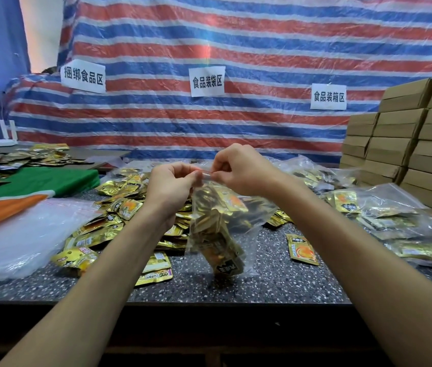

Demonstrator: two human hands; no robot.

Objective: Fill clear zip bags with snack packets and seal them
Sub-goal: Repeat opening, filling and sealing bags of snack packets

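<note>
Both hands, left hand (172, 178) and right hand (238, 170), have fingers pinching the top strip of the bag (217, 229), held up over the table (276, 282). It's floppy, slippery plastic, probably bottom-heavy with packets, so I'd grip right at the zip.

Striped tarpaulin (236, 49) hanging at twelve o'clock; cardboard boxes (408, 144) stacking at two; green-orange cloth (37, 186) lying at ten.

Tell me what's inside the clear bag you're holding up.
The clear zip bag holds gold snack packets. They overlap, so a count isn't possible. Both hands, left hand and right hand, pinch its top.
</note>
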